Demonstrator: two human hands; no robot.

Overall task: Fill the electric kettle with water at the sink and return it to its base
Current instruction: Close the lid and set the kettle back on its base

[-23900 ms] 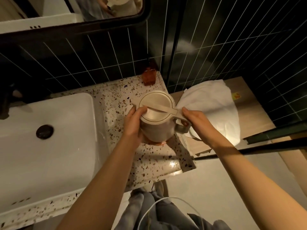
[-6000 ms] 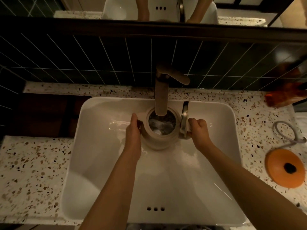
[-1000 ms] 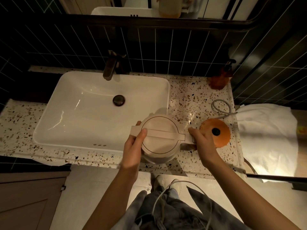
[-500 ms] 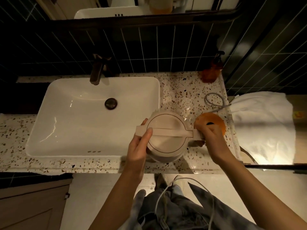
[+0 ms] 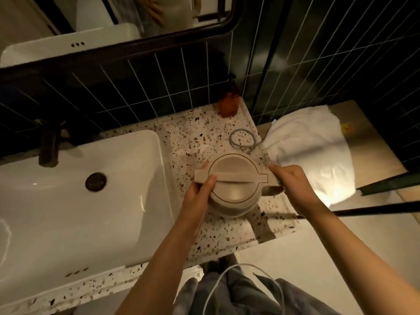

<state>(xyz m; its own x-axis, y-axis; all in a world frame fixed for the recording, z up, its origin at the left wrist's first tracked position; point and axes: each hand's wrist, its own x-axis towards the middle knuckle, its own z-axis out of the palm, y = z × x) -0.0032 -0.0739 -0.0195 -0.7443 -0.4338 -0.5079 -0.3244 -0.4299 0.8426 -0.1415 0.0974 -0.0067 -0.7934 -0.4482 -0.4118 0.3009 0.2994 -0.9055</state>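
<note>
The beige electric kettle [image 5: 234,183], lid closed, stands over the speckled counter [image 5: 186,133] to the right of the white sink [image 5: 68,201]. My left hand [image 5: 200,192] grips its left side, thumb on the lid near the spout. My right hand [image 5: 293,183] holds the handle on the right. The orange base is hidden beneath the kettle; only its grey cord loop [image 5: 242,138] shows behind. I cannot tell whether the kettle rests on the base or hovers just above it.
A dark faucet [image 5: 48,144] stands at the sink's back left, the drain [image 5: 96,181] in the basin. An amber soap bottle [image 5: 228,103] sits in the back corner. A white towel [image 5: 311,153] lies on a wooden surface to the right.
The kettle has moved right from beside the sink to over the orange base, which is now covered. Both hands kept their grip.
</note>
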